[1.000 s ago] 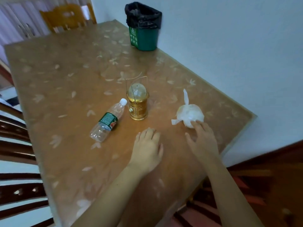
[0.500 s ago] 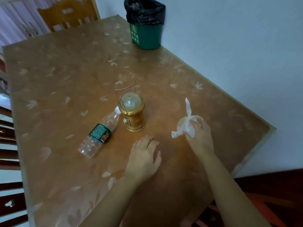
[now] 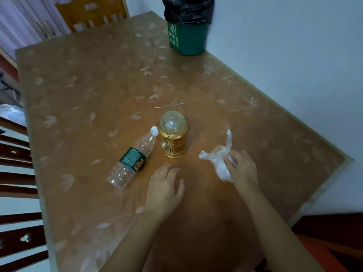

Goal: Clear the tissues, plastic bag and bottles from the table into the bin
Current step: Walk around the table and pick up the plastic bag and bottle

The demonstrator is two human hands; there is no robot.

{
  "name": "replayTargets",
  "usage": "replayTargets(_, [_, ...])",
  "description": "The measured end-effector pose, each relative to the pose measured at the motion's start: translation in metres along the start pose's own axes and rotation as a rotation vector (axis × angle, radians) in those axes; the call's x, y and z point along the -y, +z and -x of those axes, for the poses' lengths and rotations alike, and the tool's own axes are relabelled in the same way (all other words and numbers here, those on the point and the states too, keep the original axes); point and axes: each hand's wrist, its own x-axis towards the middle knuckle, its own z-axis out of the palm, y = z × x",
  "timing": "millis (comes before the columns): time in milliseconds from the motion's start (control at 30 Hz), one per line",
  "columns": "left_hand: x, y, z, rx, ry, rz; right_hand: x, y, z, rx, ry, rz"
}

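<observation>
The right hand's (image 3: 242, 169) fingers (image 3: 233, 158) are curled closed around the crumpled clear plastic bag (image 3: 220, 160) at lower centre-right of the frame; its knotted tail sticks up toward the top of the frame and a loose corner pokes out to the left. Whether the bag is already clear of the table (image 3: 98, 85) cannot be told. The left hand (image 3: 165, 187) lies flat and empty on the table at lower centre, fingers spread, holding nothing.

Just above the left hand and to its left lies the empty plastic water bottle (image 3: 133, 160) on its side, its long axis running from lower left to upper right, white cap beside the gold lantern (image 3: 174, 138). The left hand is plainly the nearer one to it.

The green bin (image 3: 188, 38) with its black liner stands at the top centre-right of the frame, well apart from both hands, so the held bag likely has to travel straight up the frame past the lantern's right side.
</observation>
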Motion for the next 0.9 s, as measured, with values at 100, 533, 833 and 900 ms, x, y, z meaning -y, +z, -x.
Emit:
replayTargets(100, [0.024, -0.013, 0.002, -0.058, -0.081, 0.009, 0.025, 0.013, 0.011, 0.035, -0.067, -0.029])
replayTargets(533, [0.103, -0.035, -0.005, -0.158, -0.277, -0.021, 0.091, 0.078, 0.037, 0.131, -0.197, 0.020])
replayTargets(833, [0.125, -0.026, -0.027, -0.062, -0.410, -0.164, 0.096, 0.088, 0.040, 0.134, -0.183, 0.018])
replayTargets(900, [0.127, -0.026, -0.027, -0.059, -0.437, -0.205, 0.097, 0.087, 0.041, 0.123, -0.209, 0.012])
